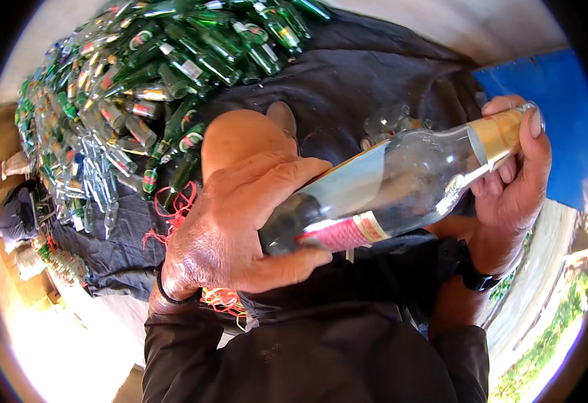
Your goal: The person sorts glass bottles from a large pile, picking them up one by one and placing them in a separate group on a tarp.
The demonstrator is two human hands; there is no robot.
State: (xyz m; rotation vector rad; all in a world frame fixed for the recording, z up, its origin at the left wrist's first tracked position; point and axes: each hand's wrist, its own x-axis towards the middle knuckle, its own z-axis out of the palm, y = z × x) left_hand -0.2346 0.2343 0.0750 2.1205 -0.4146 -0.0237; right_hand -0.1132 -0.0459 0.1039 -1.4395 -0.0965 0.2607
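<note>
Both of my hands hold a clear glass bottle (415,171) across my lap, slanting up to the right. My left hand (223,226) wraps the base, thumb and fingers on either side of it. Around the gold-labelled neck closes my right hand (510,186), its thumb near the mouth. A red and gold paper label (342,232) shows on the bottle's near side, and the pale back of another label is visible through the glass. Beyond the bottle, a few clear glass bottles (382,123) lie on the dark sheet, partly hidden.
A large heap of green and clear glass bottles (122,95) covers the far left of the dark sheet (344,75). Red plastic string (175,214) lies beside my left wrist. A blue panel (541,101) stands at right. Another person (19,214) is at the far left edge.
</note>
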